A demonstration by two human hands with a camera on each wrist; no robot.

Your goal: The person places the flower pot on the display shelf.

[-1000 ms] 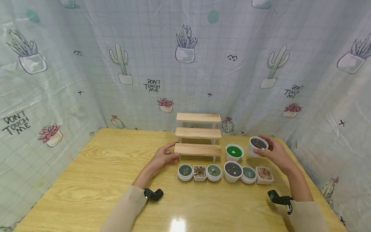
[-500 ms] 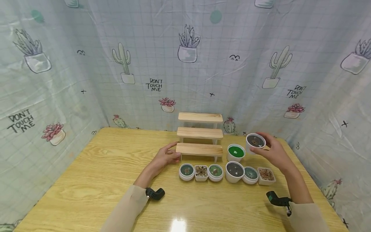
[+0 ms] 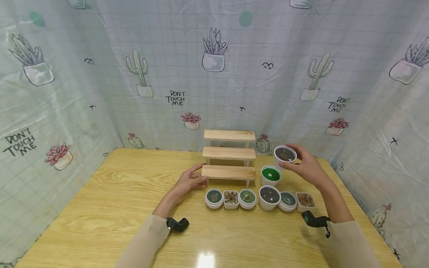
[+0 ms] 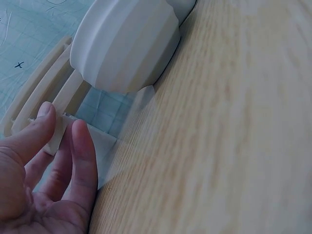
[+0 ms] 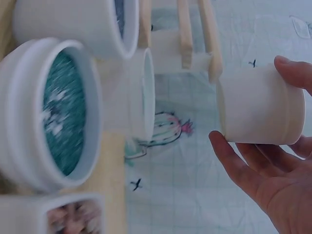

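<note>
A three-step wooden display stand (image 3: 229, 152) stands at the middle of the table's far part. My left hand (image 3: 189, 183) is at the left end of its lowest step; in the left wrist view, thumb and fingers (image 4: 83, 151) pinch the board's end. My right hand (image 3: 306, 165) grips a round white pot (image 3: 280, 162) with a dark top, thumb on one side and fingers on the other. This pot is raised off the table, right of the stand. Below it in the head view is a white pot with a bright green top (image 3: 270, 175).
In front of the stand runs a row of small white pots, among them a pebble-topped square pot (image 3: 231, 200), a taller dark-topped pot (image 3: 269, 197) and a square pot with reddish gravel (image 3: 305, 201). A cactus-print curtain (image 3: 234, 89) hangs behind the table (image 3: 110, 208).
My right hand has lifted the dark-topped pot higher and carried it leftward, from beside the green-topped pot to above it. The left hand keeps its place on the stand.
</note>
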